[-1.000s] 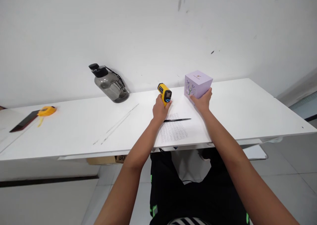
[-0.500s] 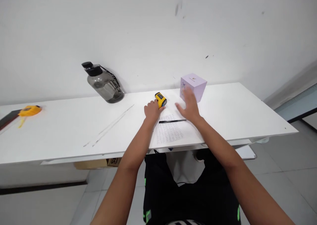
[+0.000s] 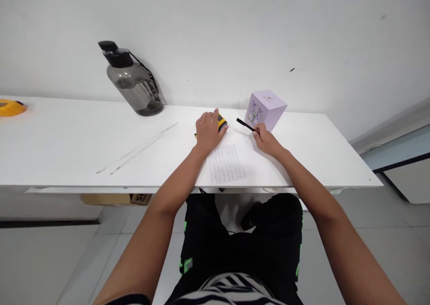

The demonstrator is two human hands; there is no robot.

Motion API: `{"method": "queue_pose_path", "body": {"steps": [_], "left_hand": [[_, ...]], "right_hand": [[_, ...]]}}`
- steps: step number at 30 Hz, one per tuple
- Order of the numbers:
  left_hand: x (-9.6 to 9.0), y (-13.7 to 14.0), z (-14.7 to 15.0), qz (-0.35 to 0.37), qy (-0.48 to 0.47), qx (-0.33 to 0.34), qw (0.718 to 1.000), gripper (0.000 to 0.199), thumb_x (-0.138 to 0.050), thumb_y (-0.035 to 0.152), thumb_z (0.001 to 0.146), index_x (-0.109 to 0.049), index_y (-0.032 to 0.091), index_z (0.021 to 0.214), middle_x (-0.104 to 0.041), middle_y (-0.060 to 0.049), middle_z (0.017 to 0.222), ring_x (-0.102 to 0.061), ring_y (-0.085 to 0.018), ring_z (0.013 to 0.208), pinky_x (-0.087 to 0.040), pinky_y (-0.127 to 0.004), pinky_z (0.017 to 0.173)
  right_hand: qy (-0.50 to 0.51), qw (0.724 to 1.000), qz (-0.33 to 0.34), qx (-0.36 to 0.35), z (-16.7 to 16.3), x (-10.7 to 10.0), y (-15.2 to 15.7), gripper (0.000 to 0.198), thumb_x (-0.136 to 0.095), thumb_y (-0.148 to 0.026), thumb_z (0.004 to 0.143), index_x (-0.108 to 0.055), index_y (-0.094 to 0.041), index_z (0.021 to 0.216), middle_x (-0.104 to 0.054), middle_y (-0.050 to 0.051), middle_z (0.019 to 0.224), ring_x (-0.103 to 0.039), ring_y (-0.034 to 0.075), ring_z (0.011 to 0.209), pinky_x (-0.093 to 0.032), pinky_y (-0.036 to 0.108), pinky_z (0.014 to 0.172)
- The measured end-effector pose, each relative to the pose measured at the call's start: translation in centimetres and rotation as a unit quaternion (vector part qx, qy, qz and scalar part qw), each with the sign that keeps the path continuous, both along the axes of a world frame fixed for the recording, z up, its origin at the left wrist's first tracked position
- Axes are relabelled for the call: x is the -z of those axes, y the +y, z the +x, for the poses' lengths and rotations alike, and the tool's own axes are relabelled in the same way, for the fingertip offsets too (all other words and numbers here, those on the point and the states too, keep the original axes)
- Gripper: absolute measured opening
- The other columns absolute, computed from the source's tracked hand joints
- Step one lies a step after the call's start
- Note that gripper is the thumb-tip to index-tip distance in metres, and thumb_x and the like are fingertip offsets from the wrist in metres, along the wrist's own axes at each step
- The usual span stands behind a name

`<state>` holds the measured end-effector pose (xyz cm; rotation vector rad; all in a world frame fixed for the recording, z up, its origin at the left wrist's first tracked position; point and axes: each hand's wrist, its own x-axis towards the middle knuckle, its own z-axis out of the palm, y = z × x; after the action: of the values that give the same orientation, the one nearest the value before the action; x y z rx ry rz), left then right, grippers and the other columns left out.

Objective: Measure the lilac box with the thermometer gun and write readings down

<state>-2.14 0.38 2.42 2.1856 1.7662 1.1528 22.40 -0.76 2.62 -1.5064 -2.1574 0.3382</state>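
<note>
My left hand (image 3: 208, 128) is wrapped over a yellow-and-black handheld device (image 3: 221, 121) on the white table, with much of the device hidden beneath the palm and fingers. In my right hand (image 3: 266, 140) is a black pen (image 3: 245, 124), pinched near one end, its other end pointing up and left. Just behind the right hand stands a lilac box (image 3: 268, 109) with a floral print. A sheet of paper with rows of small writing (image 3: 227, 164) lies between my forearms.
A grey translucent bottle (image 3: 134, 83) with a black cap stands left of centre near the wall. Part of an orange-yellow tool (image 3: 11, 108) shows at the far left. The white table (image 3: 67, 139) has dark streaks left of my hands. Underneath is a cardboard box (image 3: 107, 199).
My right hand has taken the pen up from the paper and holds it in front of the lilac box. My left hand has shifted further over the yellow-and-black device. The view has tilted down.
</note>
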Motion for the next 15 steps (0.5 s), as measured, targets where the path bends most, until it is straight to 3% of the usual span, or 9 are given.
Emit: {"method": "queue_pose_path", "body": {"steps": [2, 5, 8, 11, 13, 15], "left_hand": [[-0.1, -0.4, 0.9, 0.007, 0.001, 0.048, 0.999, 0.057, -0.061, 0.047, 0.089, -0.051, 0.022, 0.139, -0.056, -0.018, 0.137, -0.044, -0.037, 0.138, -0.036, -0.046, 0.11], [0.6, -0.8, 2.3, -0.058, 0.038, 0.078, 0.995, 0.041, -0.052, 0.04, 0.095, -0.055, 0.024, 0.132, -0.066, -0.015, 0.118, -0.061, -0.034, 0.114, -0.043, -0.043, 0.097], [1.7, -1.2, 2.7, -0.141, 0.101, 0.111, 0.978, 0.027, -0.049, 0.037, 0.095, -0.063, 0.024, 0.115, -0.069, -0.009, 0.087, -0.067, -0.03, 0.09, -0.047, -0.04, 0.083], [2.5, -1.4, 2.3, -0.152, 0.114, 0.151, 0.97, 0.019, -0.052, 0.037, 0.092, -0.067, 0.025, 0.096, -0.068, -0.007, 0.077, -0.066, -0.027, 0.081, -0.046, -0.038, 0.078], [2.7, -1.3, 2.1, -0.137, 0.088, 0.169, 0.972, 0.02, -0.053, 0.038, 0.091, -0.068, 0.025, 0.091, -0.067, -0.005, 0.075, -0.065, -0.025, 0.078, -0.046, -0.037, 0.077], [2.8, -0.9, 2.1, -0.131, 0.043, 0.181, 0.974, 0.021, -0.055, 0.04, 0.089, -0.069, 0.025, 0.092, -0.064, -0.004, 0.071, -0.064, -0.023, 0.074, -0.047, -0.037, 0.077]], "right_hand": [[0.06, 0.998, 0.024, 0.023, 0.1, 0.7, 0.2, 0.023, -0.055, -0.043, 0.089, -0.045, -0.024, 0.096, -0.062, 0.001, 0.075, -0.055, 0.019, 0.062, -0.043, 0.032, 0.063], [0.154, 0.979, 0.097, 0.089, -0.4, 2.0, 0.0, 0.034, -0.062, -0.052, 0.082, -0.04, -0.027, 0.08, -0.054, -0.003, 0.063, -0.048, 0.016, 0.057, -0.039, 0.031, 0.061], [0.299, 0.944, 0.117, 0.075, -1.4, 2.5, -0.9, 0.041, -0.06, -0.064, 0.083, -0.046, -0.026, 0.091, -0.062, -0.002, 0.071, -0.051, 0.015, 0.056, -0.042, 0.03, 0.06], [0.424, 0.905, 0.036, 0.004, -2.7, 2.1, -1.8, 0.056, -0.035, -0.077, 0.091, -0.05, -0.027, 0.11, -0.07, 0.003, 0.088, -0.064, 0.017, 0.068, -0.05, 0.032, 0.067], [0.45, 0.892, -0.036, -0.029, -3.7, 1.8, -1.7, 0.072, -0.016, -0.084, 0.089, -0.055, -0.027, 0.103, -0.069, 0.004, 0.086, -0.065, 0.017, 0.071, -0.049, 0.03, 0.063], [0.464, 0.88, -0.088, -0.042, -4.3, 1.9, -1.2, 0.076, -0.017, -0.087, 0.088, -0.06, -0.025, 0.094, -0.067, 0.004, 0.077, -0.062, 0.015, 0.063, -0.045, 0.027, 0.055]]}}
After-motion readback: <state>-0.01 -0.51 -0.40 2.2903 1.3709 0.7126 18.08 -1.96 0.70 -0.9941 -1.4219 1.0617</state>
